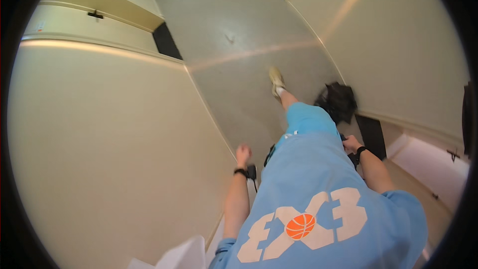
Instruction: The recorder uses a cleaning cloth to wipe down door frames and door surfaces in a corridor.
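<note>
My left hand (243, 154) hangs beside the left wall with its fingers curled in a loose fist, slightly blurred. Nothing shows in it. A dark strap with a small black device (252, 172) sits on that wrist. My right hand (352, 144) is at my right hip, its fingers closed around something small and dark that is mostly hidden by my shirt. A black band (360, 150) circles the right wrist. Beyond that hand, a crumpled black bag (338, 102) shows beside my leg; whether it hangs from the hand, I cannot tell.
Pale walls (99, 134) line both sides of a grey floor (239, 35). One foot in a light shoe (276, 80) is stretched forward. Black handles (95, 15) mark panels on both sides. A white object (184, 255) stands at the lower left.
</note>
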{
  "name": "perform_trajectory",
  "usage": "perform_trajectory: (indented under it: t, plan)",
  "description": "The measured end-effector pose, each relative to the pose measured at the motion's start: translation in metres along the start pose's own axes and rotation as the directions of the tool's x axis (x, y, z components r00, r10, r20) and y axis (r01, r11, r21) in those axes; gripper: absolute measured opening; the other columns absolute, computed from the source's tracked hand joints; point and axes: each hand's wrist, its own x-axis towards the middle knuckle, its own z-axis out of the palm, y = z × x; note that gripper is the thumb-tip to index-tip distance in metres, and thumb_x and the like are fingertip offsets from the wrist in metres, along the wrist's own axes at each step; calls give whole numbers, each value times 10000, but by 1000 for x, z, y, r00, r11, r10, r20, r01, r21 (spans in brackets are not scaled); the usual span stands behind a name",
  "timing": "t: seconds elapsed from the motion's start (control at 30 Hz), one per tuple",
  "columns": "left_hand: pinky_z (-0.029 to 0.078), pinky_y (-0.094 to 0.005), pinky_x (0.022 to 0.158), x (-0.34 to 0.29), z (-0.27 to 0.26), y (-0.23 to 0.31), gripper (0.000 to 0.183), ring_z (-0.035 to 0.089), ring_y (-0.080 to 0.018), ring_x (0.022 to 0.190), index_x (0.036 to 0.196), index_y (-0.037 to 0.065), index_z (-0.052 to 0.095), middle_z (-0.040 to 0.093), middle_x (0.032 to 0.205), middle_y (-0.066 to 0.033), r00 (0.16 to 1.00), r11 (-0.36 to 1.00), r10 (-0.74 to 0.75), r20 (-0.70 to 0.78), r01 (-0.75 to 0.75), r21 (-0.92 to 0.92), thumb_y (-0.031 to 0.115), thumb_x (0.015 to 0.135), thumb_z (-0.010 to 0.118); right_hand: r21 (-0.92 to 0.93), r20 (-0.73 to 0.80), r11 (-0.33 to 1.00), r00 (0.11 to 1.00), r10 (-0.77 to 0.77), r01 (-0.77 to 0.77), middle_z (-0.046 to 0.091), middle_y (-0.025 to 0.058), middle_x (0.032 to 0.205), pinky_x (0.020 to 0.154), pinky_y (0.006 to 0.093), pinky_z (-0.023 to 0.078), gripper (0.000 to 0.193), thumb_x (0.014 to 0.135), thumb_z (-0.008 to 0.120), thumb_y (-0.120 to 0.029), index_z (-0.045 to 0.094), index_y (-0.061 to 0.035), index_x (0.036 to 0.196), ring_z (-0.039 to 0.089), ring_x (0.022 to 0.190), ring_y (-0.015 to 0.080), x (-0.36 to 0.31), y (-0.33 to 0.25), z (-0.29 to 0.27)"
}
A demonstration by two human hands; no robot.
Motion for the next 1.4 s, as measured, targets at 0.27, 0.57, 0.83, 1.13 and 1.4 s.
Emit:
perform_trajectory:
  t: [0.27,0.57,0.83,1.13,1.4]
  plan:
    - [541,-411,732,-101,-69,-57,299,696,-258,816,960,34,700,700,897,-136,789,789,-597,-145,544,-284,295,970,555,-167,-22,984,998,-60,56,766,92,873,589,362,567,102,907,692,-61,782,-41,951,733,757,198,103,-393,-89]
    - [540,-391,908,77,-13,163,381,691,-270,1053,1221,-18,690,729,1148,-163,983,986,-168,-79,168,-5,241,942,663,-121,8,559,564,-826,820,698,231,848,729,399,512,247,879,631,-140,709,23,1047,677,765,285,201,-831,-73]
    - [556,-365,798,347,-84,395,341,702,-204,891,1169,33,729,740,1054,-118,980,975,-199,11,199,-95,274,932,683,-149,12,443,449,-893,884,677,118,752,690,366,521,160,951,562,-55,698,28,930,646,722,192,271,-904,-89]
    - [412,-305,442,643,-232,575,135,545,-135,524,980,24,651,585,663,-27,987,984,72,-142,-94,-151,41,939,523,34,-486,994,871,-71,99,751,138,833,674,367,564,164,858,652,-61,769,-18,964,715,701,236,346,-654,-133]
    - [517,-281,642,662,-236,795,243,635,-138,736,1216,-4,619,689,889,-69,932,864,334,-141,-362,-349,85,1008,531,364,-202,899,922,330,-242,743,231,931,665,451,626,238,959,499,-7,712,77,1025,747,739,318,315,-765,-104]
